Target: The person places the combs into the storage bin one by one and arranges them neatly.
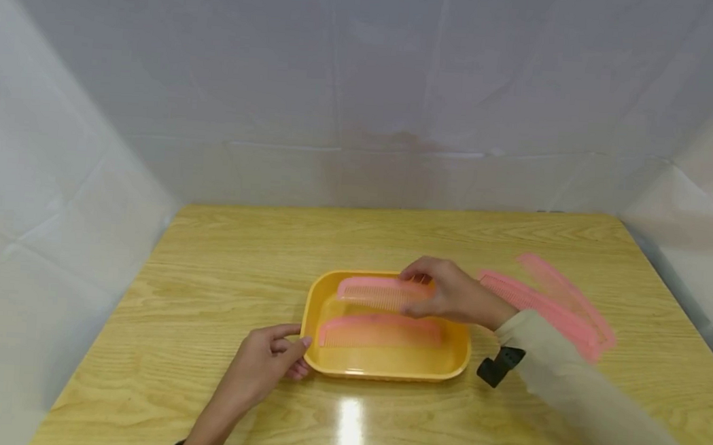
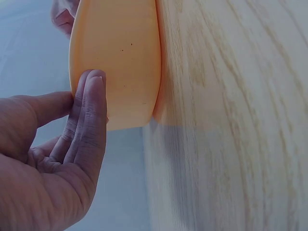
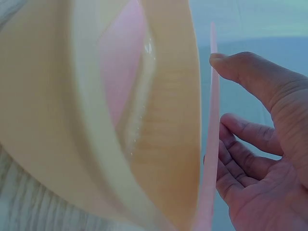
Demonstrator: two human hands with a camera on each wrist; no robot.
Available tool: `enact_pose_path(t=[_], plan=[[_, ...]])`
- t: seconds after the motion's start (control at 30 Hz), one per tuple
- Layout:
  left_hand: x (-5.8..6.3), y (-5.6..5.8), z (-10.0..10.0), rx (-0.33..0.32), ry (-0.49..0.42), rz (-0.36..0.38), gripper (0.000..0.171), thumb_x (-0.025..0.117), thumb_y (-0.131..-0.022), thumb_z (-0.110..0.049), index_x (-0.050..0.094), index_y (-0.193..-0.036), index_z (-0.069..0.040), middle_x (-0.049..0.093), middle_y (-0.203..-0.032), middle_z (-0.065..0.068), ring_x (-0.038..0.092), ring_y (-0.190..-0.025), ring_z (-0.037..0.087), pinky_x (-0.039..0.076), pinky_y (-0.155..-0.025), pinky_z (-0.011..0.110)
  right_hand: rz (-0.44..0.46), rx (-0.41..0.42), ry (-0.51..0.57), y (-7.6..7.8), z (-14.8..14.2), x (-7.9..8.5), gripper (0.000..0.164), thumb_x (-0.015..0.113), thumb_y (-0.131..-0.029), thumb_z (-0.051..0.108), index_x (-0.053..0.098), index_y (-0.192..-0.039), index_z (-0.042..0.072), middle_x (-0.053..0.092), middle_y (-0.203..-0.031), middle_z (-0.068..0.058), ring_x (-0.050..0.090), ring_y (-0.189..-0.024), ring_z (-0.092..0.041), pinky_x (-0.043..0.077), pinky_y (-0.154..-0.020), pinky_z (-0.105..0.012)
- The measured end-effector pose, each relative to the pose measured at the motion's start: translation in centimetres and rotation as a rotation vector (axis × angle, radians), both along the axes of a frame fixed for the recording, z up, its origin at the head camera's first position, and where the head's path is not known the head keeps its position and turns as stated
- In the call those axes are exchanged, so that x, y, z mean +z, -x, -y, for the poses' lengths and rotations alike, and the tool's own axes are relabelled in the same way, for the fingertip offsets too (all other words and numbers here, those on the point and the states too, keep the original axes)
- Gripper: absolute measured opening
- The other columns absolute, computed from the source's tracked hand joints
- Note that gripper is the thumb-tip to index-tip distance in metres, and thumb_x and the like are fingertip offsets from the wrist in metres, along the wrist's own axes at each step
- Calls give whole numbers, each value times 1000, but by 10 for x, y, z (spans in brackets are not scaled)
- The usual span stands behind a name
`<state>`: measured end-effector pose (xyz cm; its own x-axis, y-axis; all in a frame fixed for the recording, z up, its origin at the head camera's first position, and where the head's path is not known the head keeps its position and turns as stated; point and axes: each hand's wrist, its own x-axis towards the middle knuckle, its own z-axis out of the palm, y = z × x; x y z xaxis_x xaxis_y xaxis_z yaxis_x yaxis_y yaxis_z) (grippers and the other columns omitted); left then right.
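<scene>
A yellow tray (image 1: pixel 384 368) sits on the table, its long side toward me. My left hand (image 1: pixel 268 360) pinches the tray's left edge, thumb at the rim and fingers against the outer wall (image 2: pixel 125 62). Over the back of the tray, my right hand (image 1: pixel 447 293) grips the right end of a pink comb (image 1: pixel 370 291) between thumb and fingers, teeth facing me. In the right wrist view this comb (image 3: pixel 210 144) shows edge-on, above the tray's rim. Another pink comb (image 1: pixel 381 327) lies inside the tray, nearer to me.
Right of the tray, a few more pink combs (image 1: pixel 541 305) lie at a slant on the wooden table (image 1: pixel 237 270), partly behind the right sleeve (image 1: pixel 567 378). A black device (image 1: pixel 499 367) is strapped to the right wrist. Pale sheeting (image 1: pixel 339 112) hangs behind and at both sides.
</scene>
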<state>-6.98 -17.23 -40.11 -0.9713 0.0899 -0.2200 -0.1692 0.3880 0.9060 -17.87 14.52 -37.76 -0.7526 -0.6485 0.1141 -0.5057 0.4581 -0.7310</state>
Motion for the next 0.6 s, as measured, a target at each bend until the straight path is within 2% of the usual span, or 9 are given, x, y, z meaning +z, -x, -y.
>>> enact_pose_path(t=[0.33,0.47,0.6], plan=[[0,1,-1,2,2,-1,40,66,-99,-9,57,-133,12,72,-75,8,72,-69,30,65,-62,32,24,48,-19,-2,14,-13,46,86,-83,22,67,-118,0,65,-112,-8,59,-100,-21,56,-87,-37],[0,0,0,-2,2,-9,40,66,-99,-8,57,-132,12,72,-75,9,72,-68,30,65,-61,33,43,56,-50,-3,17,-18,47,86,-83,23,66,-119,0,65,-113,-8,59,-102,-21,56,-88,-38],[0,0,0,2,-1,-9,40,66,-99,-8,57,-132,12,72,-75,9,72,-68,31,65,-61,33,26,68,-87,-4,21,-22,48,86,-83,25,67,-119,-1,66,-115,-10,60,-104,-23,56,-91,-40]])
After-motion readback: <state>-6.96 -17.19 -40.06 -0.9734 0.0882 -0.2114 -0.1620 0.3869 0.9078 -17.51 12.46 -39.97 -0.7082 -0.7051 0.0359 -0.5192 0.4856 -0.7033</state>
